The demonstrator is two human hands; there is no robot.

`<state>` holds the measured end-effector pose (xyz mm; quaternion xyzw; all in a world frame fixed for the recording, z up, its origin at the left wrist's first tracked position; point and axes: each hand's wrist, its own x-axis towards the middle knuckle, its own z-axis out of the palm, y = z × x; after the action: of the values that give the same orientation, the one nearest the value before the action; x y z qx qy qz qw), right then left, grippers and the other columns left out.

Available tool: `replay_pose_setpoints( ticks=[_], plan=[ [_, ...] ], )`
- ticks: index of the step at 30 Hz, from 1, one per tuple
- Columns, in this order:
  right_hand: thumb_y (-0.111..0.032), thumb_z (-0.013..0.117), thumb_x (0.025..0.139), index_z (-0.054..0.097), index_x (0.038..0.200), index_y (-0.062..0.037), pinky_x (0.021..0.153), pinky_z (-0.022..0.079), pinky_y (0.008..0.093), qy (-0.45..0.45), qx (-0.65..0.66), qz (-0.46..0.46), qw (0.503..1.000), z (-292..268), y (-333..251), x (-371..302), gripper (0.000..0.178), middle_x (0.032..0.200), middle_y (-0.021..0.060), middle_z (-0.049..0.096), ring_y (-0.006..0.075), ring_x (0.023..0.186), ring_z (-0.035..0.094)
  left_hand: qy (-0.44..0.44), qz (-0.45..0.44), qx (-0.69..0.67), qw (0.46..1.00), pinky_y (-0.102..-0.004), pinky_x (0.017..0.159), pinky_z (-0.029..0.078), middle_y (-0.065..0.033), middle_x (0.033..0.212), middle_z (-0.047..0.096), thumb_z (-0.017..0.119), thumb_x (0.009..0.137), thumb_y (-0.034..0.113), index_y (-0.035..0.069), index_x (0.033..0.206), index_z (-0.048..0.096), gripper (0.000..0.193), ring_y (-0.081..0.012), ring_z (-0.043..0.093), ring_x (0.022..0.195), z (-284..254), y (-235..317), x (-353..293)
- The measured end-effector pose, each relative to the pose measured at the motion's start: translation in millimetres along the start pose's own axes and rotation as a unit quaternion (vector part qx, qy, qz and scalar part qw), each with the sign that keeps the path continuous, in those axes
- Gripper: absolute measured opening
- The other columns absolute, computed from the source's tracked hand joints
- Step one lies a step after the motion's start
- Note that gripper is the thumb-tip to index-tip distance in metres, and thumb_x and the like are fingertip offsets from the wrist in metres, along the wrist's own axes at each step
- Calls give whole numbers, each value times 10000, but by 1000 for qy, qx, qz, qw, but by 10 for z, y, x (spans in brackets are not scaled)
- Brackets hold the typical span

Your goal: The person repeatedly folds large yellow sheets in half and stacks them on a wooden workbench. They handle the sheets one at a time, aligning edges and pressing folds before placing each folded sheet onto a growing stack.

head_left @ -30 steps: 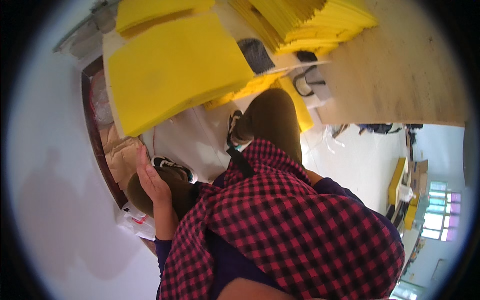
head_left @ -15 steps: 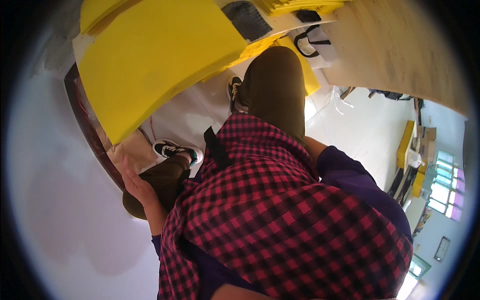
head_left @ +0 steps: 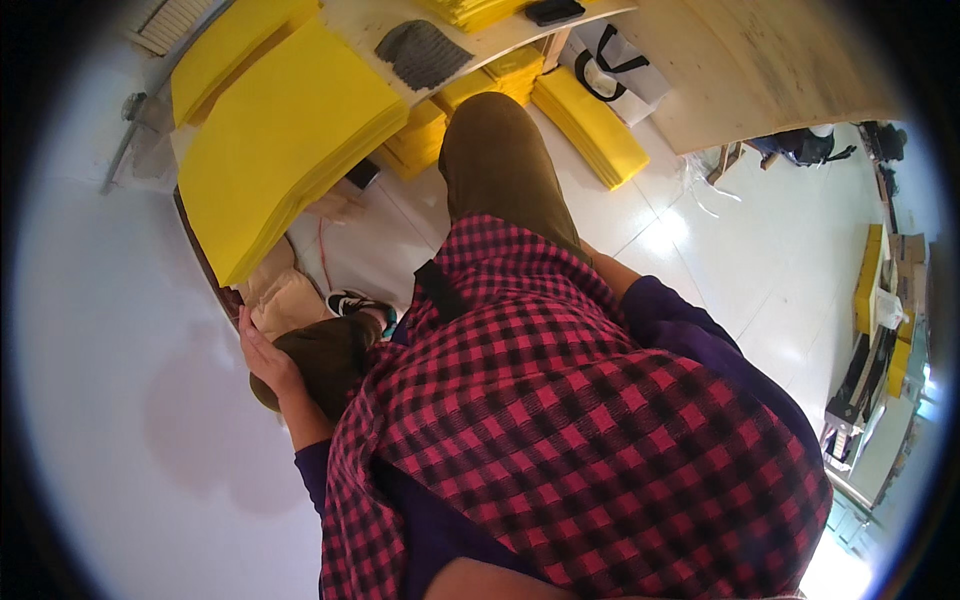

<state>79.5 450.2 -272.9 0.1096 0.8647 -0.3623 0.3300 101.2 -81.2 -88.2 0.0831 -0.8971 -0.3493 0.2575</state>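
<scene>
My left hand (head_left: 268,360) is beside my left knee, next to the white wall. Its fingers are stretched out and hold nothing. Just above the fingertips is the low corner of a stack of yellow sheets (head_left: 290,130), which lies on a wooden table. Of my right arm, the purple sleeve and bare forearm (head_left: 610,272) show; the hand itself is hidden behind my right leg and the red-and-black checked apron (head_left: 560,400).
On the tabletop lie a grey cloth (head_left: 422,54) and a black object (head_left: 554,11). Yellow bundles (head_left: 590,128) and a white bag with black handles (head_left: 612,75) stand under the table. Brown paper (head_left: 285,295) lies near my left foot. A wooden panel (head_left: 760,70) rises at right.
The view has tilted and drawn back, so more floor and the yellow bundles below the table show. My left hand stays by the left knee, fingers still extended.
</scene>
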Motion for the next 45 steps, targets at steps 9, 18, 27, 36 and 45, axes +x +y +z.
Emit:
replay_pose_setpoints(
  ticks=[9, 18, 27, 36, 45],
  plan=[
    [-231, 518, 921, 623, 909, 0, 615, 462, 268, 264, 395, -113, 873, -725, -374, -33, 254, 754, 70, 635, 140, 661, 582, 26, -41, -144, 988, -348, 1036, 354, -168, 1262, 537, 306, 1016, 272, -65, 1228, 516, 450, -247, 485, 1204, 82, 661, 270],
    [-152, 495, 960, 613, 946, -9, 722, 502, 245, 265, 417, -326, 806, -1348, -2174, -287, 186, 831, 54, 644, 114, 741, 604, -15, 7, -102, 995, -347, 1032, 344, -165, 1244, 559, 350, 1001, 274, -52, 1185, 556, 427, -258, 491, 1205, 133, 627, 984],
    [-94, 511, 929, 615, 968, 4, 831, 446, 273, 113, 84, -528, 838, -1216, -3673, 34, 147, 948, 60, 625, 160, 931, 584, -87, -31, -62, 994, -310, 912, 403, -97, 1059, 620, 427, 983, 253, -5, 1027, 615, 322, -207, 554, 1022, 227, 429, 1559],
    [-196, 546, 853, 618, 969, -8, 869, 433, 420, 138, -158, -549, 809, -964, -4485, 733, 232, 968, 146, 607, 334, 967, 543, -168, 101, 70, 978, -389, 833, 427, -163, 926, 601, 517, 904, 176, -10, 924, 598, 204, -336, 547, 941, 520, 15, 2314],
    [-215, 559, 851, 624, 1031, -20, 903, 431, 426, 261, -220, -450, 825, -991, -4859, 1369, 273, 1043, 155, 597, 336, 1019, 530, -140, 130, 147, 971, -409, 846, 437, -149, 976, 611, 524, 890, 191, 16, 960, 606, 205, -345, 548, 978, 909, -365, 3061]
  ],
)
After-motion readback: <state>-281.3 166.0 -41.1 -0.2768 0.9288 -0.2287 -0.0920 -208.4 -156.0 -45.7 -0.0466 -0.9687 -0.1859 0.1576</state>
